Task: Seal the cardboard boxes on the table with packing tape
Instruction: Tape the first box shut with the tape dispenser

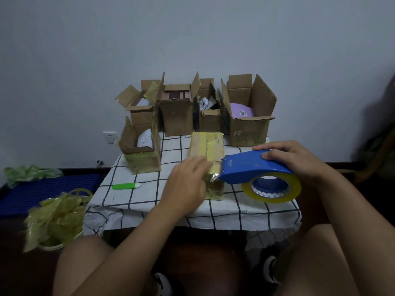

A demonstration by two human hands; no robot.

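Centre frame: closed brown cardboard box striped with yellowish tape on the checked tablecloth. Left hand, motion-blurred, lies on its near end with fingers extended, hiding that edge. Right hand grips the blue tape dispenser, whose yellow roll overhangs the box's right side.

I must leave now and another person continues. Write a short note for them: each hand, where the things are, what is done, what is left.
Left hand: flat on the near end of the closed box, pressing the tape down.
Right hand: holds the blue tape dispenser, its front edge at the box's near right corner.
Done: this box has yellowish tape along its top.
Left: cut the tape; then five open boxes at the back and left of the table.
Green cutter lies left of the closed box.
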